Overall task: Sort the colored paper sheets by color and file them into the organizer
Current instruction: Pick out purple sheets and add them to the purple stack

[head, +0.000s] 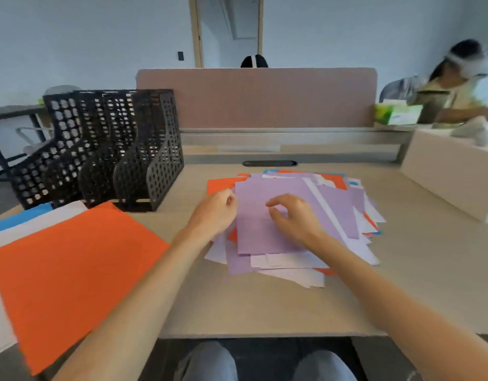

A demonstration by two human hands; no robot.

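Note:
A loose pile of mixed sheets lies mid-desk, with a purple sheet [265, 232] on top and orange [221, 184], white [292, 261] and blue edges showing beneath. My left hand [215, 211] pinches the left edge of the top purple sheet. My right hand [295, 218] hovers over or rests on that sheet with fingers curved, holding nothing. At the left, sorted sheets lie fanned: an orange sheet [72, 270] on top, white [45, 218] and blue [20, 215] behind. The black mesh organizer [105, 149] stands at the back left, its slots holding no paper.
A pink divider panel [256, 97] closes the desk's far side. A beige box [451, 171] sits at the right. Another person [457, 86] works at the neighbouring desk on the right, beside a green tissue box [396, 114]. My knees show below the desk's front edge.

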